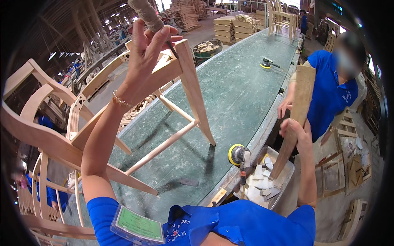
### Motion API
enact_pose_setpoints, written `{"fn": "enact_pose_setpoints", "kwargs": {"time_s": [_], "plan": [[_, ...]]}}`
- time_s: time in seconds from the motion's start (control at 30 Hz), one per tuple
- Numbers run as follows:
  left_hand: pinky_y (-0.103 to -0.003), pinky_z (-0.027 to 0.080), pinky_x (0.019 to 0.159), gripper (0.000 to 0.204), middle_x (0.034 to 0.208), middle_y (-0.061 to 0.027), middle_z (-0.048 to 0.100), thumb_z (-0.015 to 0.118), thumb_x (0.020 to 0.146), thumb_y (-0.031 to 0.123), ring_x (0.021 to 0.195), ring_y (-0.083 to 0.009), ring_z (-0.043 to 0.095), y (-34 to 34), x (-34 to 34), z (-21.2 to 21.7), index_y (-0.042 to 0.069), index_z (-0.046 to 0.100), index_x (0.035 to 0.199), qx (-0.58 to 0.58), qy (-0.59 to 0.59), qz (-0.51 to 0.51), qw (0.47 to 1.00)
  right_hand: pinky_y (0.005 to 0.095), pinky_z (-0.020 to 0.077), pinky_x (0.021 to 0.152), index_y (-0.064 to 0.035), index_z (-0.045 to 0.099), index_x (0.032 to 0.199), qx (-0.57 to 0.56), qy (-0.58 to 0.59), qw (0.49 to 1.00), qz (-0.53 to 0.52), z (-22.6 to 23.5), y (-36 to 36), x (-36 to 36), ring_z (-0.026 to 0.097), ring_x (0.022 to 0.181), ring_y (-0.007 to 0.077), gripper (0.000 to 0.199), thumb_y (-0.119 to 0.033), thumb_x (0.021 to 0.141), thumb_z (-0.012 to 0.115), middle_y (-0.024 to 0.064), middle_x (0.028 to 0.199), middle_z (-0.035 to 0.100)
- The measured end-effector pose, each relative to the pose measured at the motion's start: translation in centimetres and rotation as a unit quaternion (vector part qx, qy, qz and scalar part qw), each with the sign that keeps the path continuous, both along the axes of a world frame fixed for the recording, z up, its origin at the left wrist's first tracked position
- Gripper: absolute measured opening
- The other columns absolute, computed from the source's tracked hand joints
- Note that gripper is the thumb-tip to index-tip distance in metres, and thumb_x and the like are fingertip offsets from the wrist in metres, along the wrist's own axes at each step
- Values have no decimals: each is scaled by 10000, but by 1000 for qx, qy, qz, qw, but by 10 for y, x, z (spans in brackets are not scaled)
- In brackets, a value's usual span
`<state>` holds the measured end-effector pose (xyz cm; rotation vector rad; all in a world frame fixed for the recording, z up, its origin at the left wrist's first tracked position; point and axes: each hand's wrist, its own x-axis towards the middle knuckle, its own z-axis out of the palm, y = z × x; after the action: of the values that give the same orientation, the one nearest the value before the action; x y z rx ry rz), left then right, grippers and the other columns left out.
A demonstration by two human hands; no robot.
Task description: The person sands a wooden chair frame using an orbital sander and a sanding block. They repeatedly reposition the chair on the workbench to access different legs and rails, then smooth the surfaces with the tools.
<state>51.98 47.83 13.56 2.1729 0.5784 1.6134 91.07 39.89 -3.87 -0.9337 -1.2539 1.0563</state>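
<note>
My left hand (pixel 150 41) is raised and closed around a tool with a cloth-wrapped handle (pixel 144 15). Its thin dark shaft points down at the top of a leg of an unfinished wooden chair (pixel 193 86); whether the tip touches cannot be made out. The chair stands tilted on the green tabletop (pixel 230 82), its curved back toward the left. On the right, my right hand (pixel 301 133) grips a long, rough wooden bar (pixel 303 92), held steeply slanted. The bar's lower end is over a metal tray (pixel 289 178) of torn white and grey sheets.
An orbital sander (pixel 238 156) with a yellow rim lies near the table's edge, and a second sander (pixel 267 63) lies farther off. A flat dark block (pixel 188 181) rests by the chair. A co-worker in blue (pixel 332 90) stands close at right. Stacked wood (pixel 234 28) fills the background.
</note>
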Motion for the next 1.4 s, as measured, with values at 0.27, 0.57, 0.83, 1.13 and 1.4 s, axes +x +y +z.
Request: {"fn": "enact_pose_setpoints", "kwargs": {"time_s": [0.27,0.57,0.83,1.13,1.4], "plan": [[-377,528,872,312,1049,-145,610,519,970,184,993,-254,642,1,11,5,72,343,1202,-8,19,-74,997,272,513,471,-179,143,1483,-241,165,933,210,-30,-50,-20,579,693,208,844,-264,778,598,172,906,506],[-373,502,914,310,1060,-133,611,533,964,195,1022,-222,617,12,16,0,64,367,1190,-2,31,-59,998,250,462,418,-192,104,1496,-211,226,920,240,-17,-66,-32,534,576,146,896,-156,755,607,161,913,491],[-386,513,878,343,1077,-137,603,495,979,183,1012,-254,625,27,23,14,90,357,1279,0,163,-38,986,248,470,439,-154,79,1501,-181,161,945,220,-7,-81,-16,541,572,127,944,-79,737,627,159,898,512],[-317,515,759,417,1007,-102,610,558,952,203,877,-178,636,31,26,11,88,377,1310,-31,198,-30,979,238,466,441,-137,90,1503,-161,134,967,146,0,-85,-4,539,571,115,944,-128,731,633,141,871,519],[-343,538,798,389,1021,-107,604,548,954,156,935,-179,619,31,23,4,85,400,1306,-7,126,-41,991,231,462,450,-116,103,1501,-139,118,973,144,3,-69,-16,524,561,107,922,-122,730,609,141,869,518]]}}
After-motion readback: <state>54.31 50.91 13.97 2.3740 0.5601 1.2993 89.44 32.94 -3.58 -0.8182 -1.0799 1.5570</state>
